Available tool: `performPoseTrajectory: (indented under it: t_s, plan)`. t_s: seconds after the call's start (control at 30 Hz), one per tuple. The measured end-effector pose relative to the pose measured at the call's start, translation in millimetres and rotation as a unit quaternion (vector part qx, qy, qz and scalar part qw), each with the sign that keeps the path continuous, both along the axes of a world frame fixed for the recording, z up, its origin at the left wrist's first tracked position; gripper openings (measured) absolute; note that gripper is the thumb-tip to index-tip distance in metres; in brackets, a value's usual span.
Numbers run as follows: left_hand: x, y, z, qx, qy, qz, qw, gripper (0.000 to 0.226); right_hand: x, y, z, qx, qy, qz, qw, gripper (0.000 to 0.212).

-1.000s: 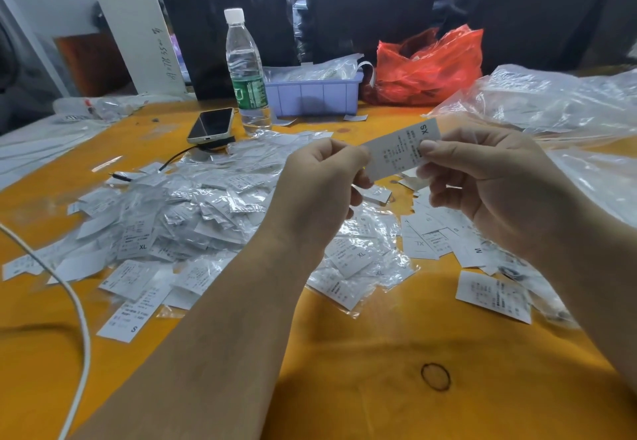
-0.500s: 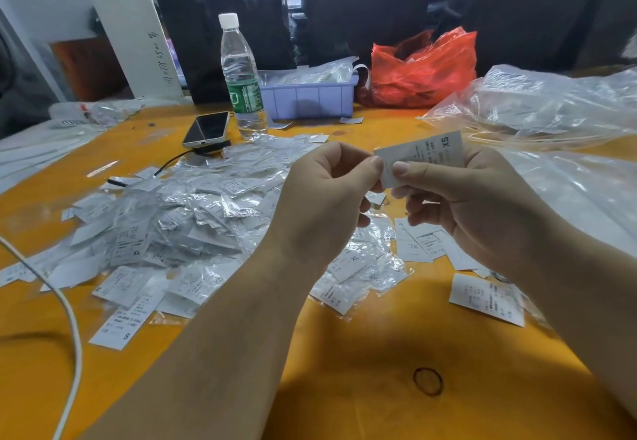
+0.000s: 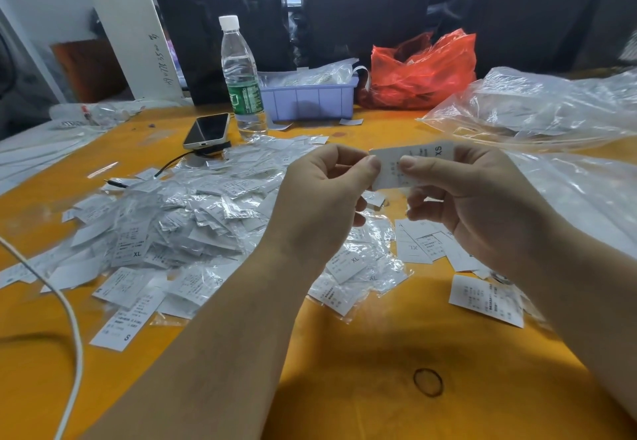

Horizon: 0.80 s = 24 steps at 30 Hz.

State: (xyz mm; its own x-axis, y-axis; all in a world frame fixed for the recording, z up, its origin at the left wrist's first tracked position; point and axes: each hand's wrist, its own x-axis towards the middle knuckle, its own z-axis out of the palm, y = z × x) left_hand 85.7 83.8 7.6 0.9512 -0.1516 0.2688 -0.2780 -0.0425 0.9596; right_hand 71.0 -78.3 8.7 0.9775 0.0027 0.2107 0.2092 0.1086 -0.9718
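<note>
A white size label marked XS [image 3: 418,156] is held above the orange table [image 3: 344,353], pinched by both hands. My left hand [image 3: 320,198] pinches its left end between thumb and fingers. My right hand [image 3: 472,198] pinches it from the right, thumb on the front. A big heap of small labels in clear sleeves [image 3: 179,219] lies left of the hands. Loose bare labels [image 3: 424,243] lie under my right hand, and one more label [image 3: 486,301] lies nearer on the right.
At the back stand a water bottle [image 3: 241,78], a phone [image 3: 206,130] on a cable, a purple bin [image 3: 310,98] and a red plastic bag [image 3: 424,71]. Clear plastic bags [image 3: 537,109] cover the right side. A white cord [image 3: 74,329] crosses the left. A rubber band [image 3: 428,382] lies near me.
The label turned from tilted to nearly level, and my thumbs came closer together on it. The view shifted slightly.
</note>
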Motion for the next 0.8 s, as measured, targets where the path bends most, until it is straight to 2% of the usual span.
performPoseTrajectory:
  t_s: [0.1,0.2,0.3,0.37,0.43,0.53,0.6,0.67,0.8]
  plan:
    - [0.1,0.9,1.2,0.002,0.016,-0.017,1.000,0.018,-0.3,0.8,-0.2,-0.015,0.012,0.007,1.000,0.025]
    - [2.0,2.1,-0.3,0.041,0.015,-0.008,0.999,0.015,0.2,-1.5,3.4,-0.043,0.037,0.017,0.998,0.028]
    - [9.6,8.6,-2.5,0.121,0.022,0.062,0.991,0.016,1.0,-8.8,6.3,-0.155,0.004,-0.038,0.987,0.016]
    - [14.7,14.6,-3.6,0.231,0.015,0.109,0.967,0.014,2.2,-14.6,5.0,-0.277,-0.060,-0.111,0.952,0.005]
    - [17.7,19.7,-5.1,0.324,0.038,0.140,0.935,0.012,4.0,-18.5,2.1,-0.400,-0.095,-0.157,0.898,0.005]
    - [19.7,25.5,-8.6,0.431,0.050,0.185,0.882,0.008,6.5,-19.4,-6.3,-0.534,-0.039,-0.128,0.835,0.014]
    - [20.8,27.4,-10.5,0.466,0.032,0.219,0.856,0.016,6.8,-18.0,-10.7,-0.578,0.028,-0.090,0.811,0.025]
    - [19.5,27.0,-10.4,0.471,0.010,0.238,0.850,0.026,4.4,-14.9,-10.5,-0.591,0.082,-0.066,0.800,0.037]
    - [15.8,20.8,-10.6,0.461,0.007,0.214,0.861,0.023,3.7,-14.2,-10.0,-0.591,0.057,-0.074,0.802,0.037]
